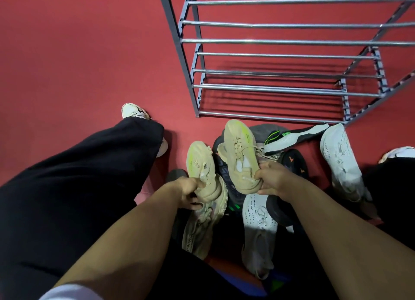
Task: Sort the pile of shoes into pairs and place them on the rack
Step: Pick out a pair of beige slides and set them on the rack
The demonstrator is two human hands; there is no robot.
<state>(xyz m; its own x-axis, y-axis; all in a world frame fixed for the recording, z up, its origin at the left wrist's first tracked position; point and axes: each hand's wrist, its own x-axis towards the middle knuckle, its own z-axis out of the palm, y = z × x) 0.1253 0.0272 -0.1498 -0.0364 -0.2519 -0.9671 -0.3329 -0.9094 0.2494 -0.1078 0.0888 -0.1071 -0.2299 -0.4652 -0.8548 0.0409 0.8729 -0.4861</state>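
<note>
Two beige knit sneakers with neon-yellow streaks were lifted over the pile on the red floor: one (202, 165) pinched at its heel by the left hand (187, 193), the other (239, 156) likewise by the right hand (272, 178). Such heel-only grips risked a shoe swinging loose and slipping between the bars of the grey metal rack (269, 57) at the floor's far edge.

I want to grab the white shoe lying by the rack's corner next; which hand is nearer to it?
Right. The right hand holds a beige shoe, nearer the white shoe; the left hand is further away.
</note>
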